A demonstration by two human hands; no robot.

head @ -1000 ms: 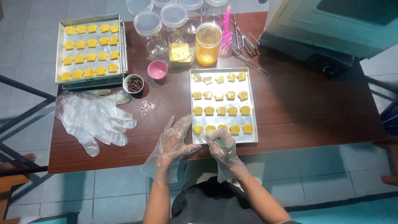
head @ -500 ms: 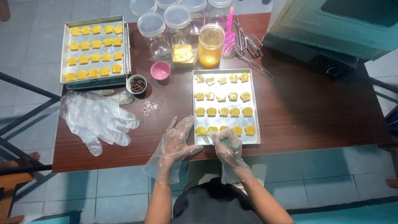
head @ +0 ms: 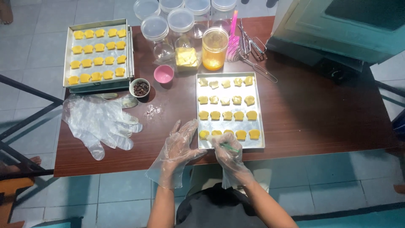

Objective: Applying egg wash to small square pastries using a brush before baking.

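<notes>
Hands in loose clear plastic gloves, both at the near edge of a brown worktop. Right hand has its fingers closed around a thin green-handled brush, whose tip sits at the front row of a metal baking tray. Tray carries rows of small yellow dough pieces; front rows look deeper yellow, back rows paler. Left hand lies flat on the worktop just beside the tray's left rim, fingers spread apart, holding nothing. Second tray at far left, filled with deeper yellow pieces, well apart from the hands. Near it, a small white bowl of dark bits and a small pink bowl. Spare clear gloves heaped on the left of the worktop. Behind the working tray: empty clear lidded jars, a jar of orange-yellow liquid, a yellow block in clear wrap, wire whisks.
</notes>
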